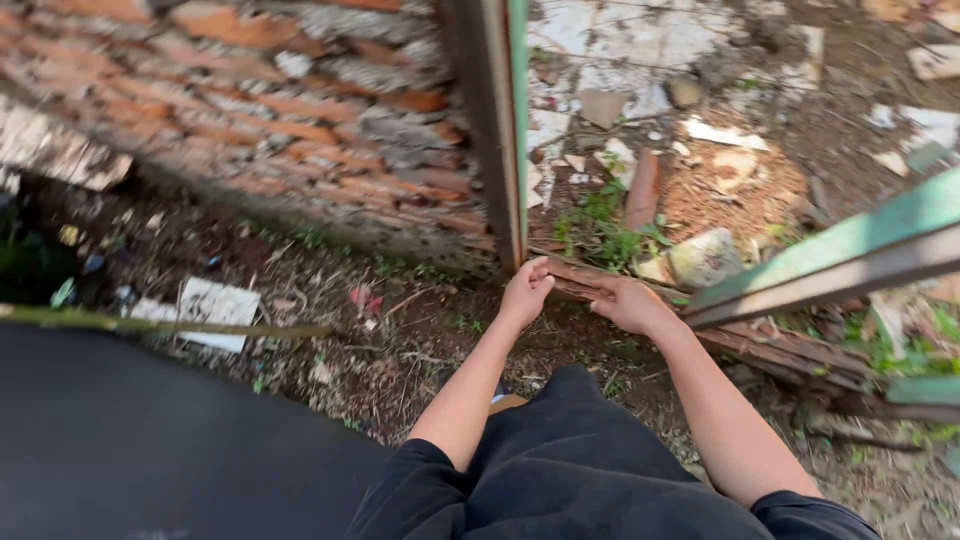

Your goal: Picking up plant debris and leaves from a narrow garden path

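Two bare hands are shown at the foot of an upright, rusted metal post with a green-painted edge [497, 130]. The left hand [526, 292] is curled, its fingers [540, 268] pressed together and closed over the end of a long, weathered reddish-brown wooden strip [760, 345] lying on the ground. The right hand [628, 303] is laid on the same strip just beside the left fingertips, its fingers together and bent over the wood. A rough red brick wall with grey mortar [250, 120] is seen beyond and to the left of the fingers. A slanted green metal bar [850, 250] is seen to their right, with rubble and weeds [605, 225] just beyond the fingertips.
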